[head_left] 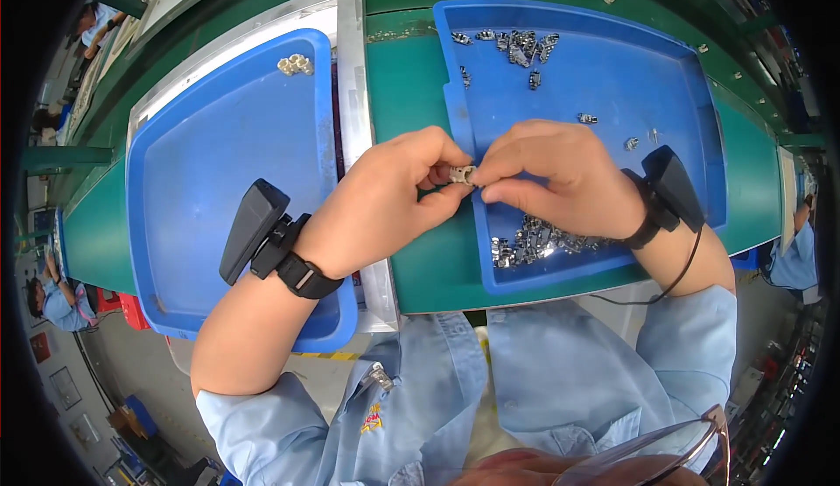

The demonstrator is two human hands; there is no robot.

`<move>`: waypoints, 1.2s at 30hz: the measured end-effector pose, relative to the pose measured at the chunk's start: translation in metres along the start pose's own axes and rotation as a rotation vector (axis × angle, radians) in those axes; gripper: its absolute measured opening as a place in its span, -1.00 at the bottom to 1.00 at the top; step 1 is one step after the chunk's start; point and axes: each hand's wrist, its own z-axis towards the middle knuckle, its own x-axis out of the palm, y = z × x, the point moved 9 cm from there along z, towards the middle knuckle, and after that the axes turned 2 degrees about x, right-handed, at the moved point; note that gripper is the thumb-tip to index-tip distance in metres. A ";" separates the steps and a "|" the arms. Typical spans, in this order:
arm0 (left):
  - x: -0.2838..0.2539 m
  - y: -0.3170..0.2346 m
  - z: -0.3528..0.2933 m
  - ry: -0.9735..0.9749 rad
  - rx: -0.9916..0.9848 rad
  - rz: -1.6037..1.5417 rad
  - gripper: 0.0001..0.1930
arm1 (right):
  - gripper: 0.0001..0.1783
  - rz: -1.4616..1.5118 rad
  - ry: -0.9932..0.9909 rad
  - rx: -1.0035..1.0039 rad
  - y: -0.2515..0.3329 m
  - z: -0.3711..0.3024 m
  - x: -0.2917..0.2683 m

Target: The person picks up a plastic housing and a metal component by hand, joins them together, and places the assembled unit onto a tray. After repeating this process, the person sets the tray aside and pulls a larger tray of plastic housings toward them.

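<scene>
Both my hands meet over the inner edge of the right blue tray (665, 75). Between their fingertips is a small silver metal part (462, 174). My left hand (385, 202) pinches it from the left with thumb and forefinger. My right hand (547, 175) pinches it from the right. A black device is strapped to each wrist. Just below my right hand, several similar metal parts (535, 243) lie heaped in the tray's near corner. More of these parts (521, 47) are scattered at its far end.
A second blue tray (175, 180) lies to the left on a metal plate (352, 75), with a few pale metal pieces (295, 64) at its far end. Both trays rest on a green bench (407, 83). Other seated people work at the left edge and far right.
</scene>
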 end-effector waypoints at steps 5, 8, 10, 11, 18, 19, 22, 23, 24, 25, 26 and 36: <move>-0.005 -0.005 -0.003 -0.015 0.127 -0.080 -0.77 | -0.77 0.035 -0.057 0.024 0.000 -0.001 -0.007; -0.002 0.005 -0.005 0.018 0.044 -0.285 -0.75 | -0.77 0.056 -0.074 0.014 0.008 -0.002 -0.010; -0.003 0.011 -0.005 0.013 0.002 -0.432 -0.77 | -0.77 0.133 -0.116 0.073 0.006 -0.004 -0.014; -0.003 0.013 -0.005 0.010 -0.019 -0.505 -0.78 | -0.76 0.209 -0.155 0.130 0.002 -0.005 -0.016; -0.001 0.011 -0.006 0.081 -0.039 -0.580 -0.79 | -0.73 0.032 -0.149 -0.010 0.012 -0.005 -0.019; 0.000 0.010 -0.006 0.102 -0.037 -0.580 -0.79 | -0.73 0.034 -0.152 -0.017 0.013 -0.004 -0.017; 0.001 0.011 -0.007 0.124 -0.039 -0.565 -0.79 | -0.73 0.020 -0.162 -0.042 0.016 -0.004 -0.017; 0.002 0.010 -0.007 0.133 -0.042 -0.557 -0.79 | -0.73 0.007 -0.168 -0.061 0.018 -0.005 -0.018; 0.003 0.010 -0.007 0.134 -0.043 -0.557 -0.79 | -0.72 -0.007 -0.174 -0.079 0.020 -0.005 -0.019; 0.003 0.008 -0.008 0.142 -0.042 -0.551 -0.79 | -0.72 -0.006 -0.175 -0.078 0.020 -0.005 -0.018; 0.004 0.007 -0.008 0.151 -0.041 -0.545 -0.79 | -0.72 -0.013 -0.174 -0.091 0.021 -0.006 -0.017; 0.007 0.010 -0.008 0.193 -0.076 -0.522 -0.78 | -0.74 -0.062 -0.180 -0.130 0.023 -0.005 -0.014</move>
